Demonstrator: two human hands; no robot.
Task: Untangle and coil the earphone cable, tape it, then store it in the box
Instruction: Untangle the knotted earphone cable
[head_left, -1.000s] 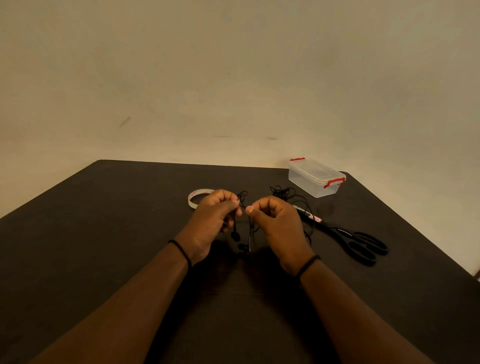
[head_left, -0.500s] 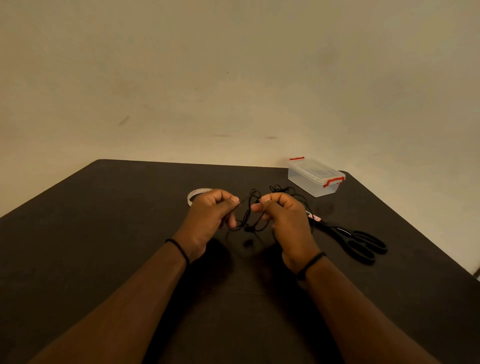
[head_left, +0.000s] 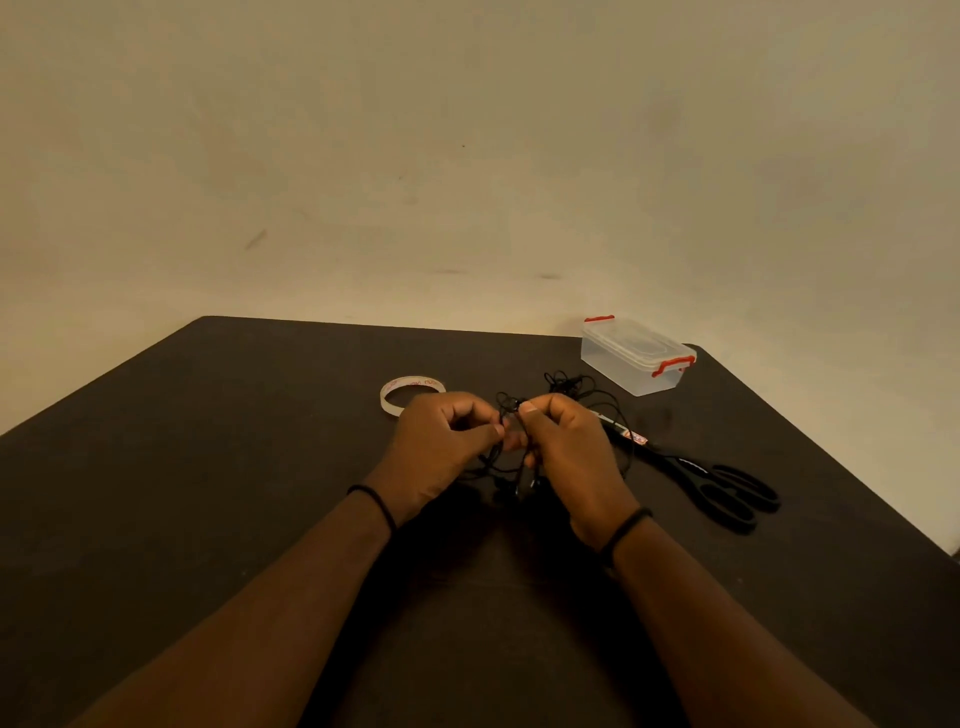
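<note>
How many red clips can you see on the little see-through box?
2. One red clip sits on the box's far end by the wall, the other red clip on its near right end. More could be hidden behind.

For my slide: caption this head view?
Both hands, left hand and right hand, pinch the tangled earphone cable above the table.

One box (head_left: 635, 361), one scissors (head_left: 717, 480), one tape roll (head_left: 410, 391)
</note>
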